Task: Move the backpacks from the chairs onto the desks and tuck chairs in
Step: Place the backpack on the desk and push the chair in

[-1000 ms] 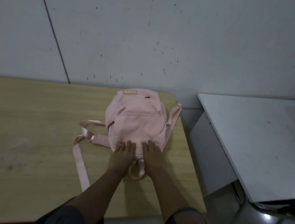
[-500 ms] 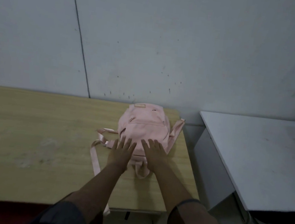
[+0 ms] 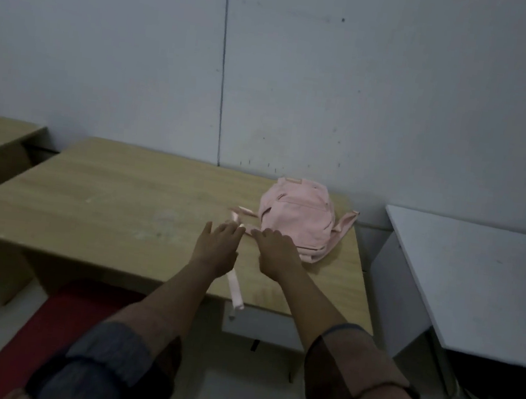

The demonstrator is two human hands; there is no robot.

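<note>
Both hands (image 3: 245, 252) open and flat beside pink backpack (image 3: 297, 218) near desk's (image 3: 104, 209) right edge

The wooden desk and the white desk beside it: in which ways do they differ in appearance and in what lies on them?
The wooden desk has a light-brown grain top; the white desk has a plain pale top. The wooden desk carries a pink backpack, with one strap hanging over its front edge; the visible part of the white desk carries nothing. The wooden desk has panel sides; the white desk shows a thin metal leg. Both stand against the wall.
</note>
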